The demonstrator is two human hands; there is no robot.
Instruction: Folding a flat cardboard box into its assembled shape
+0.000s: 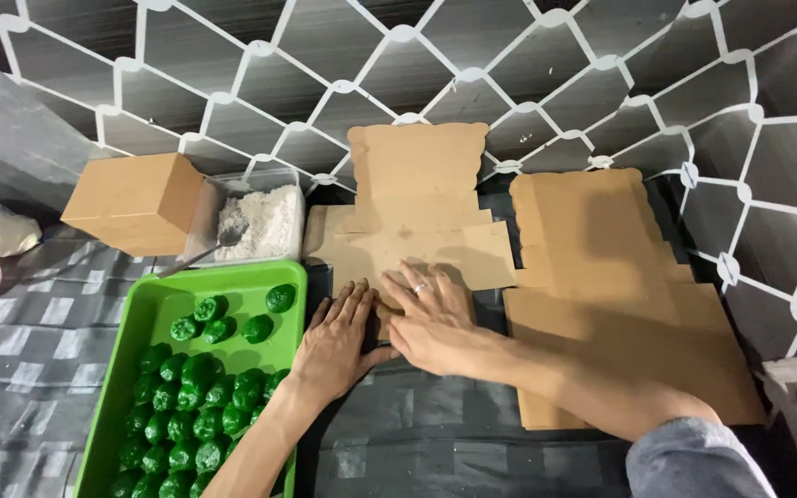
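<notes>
Both hands press flat on the brown cut-out cardboard box sheet (417, 231) lying at twelve o'clock. The left hand (339, 337) has fingers together; the right hand (431, 318) has fingers spread. It looks like the folding step; next, a flap needs bending up.
</notes>
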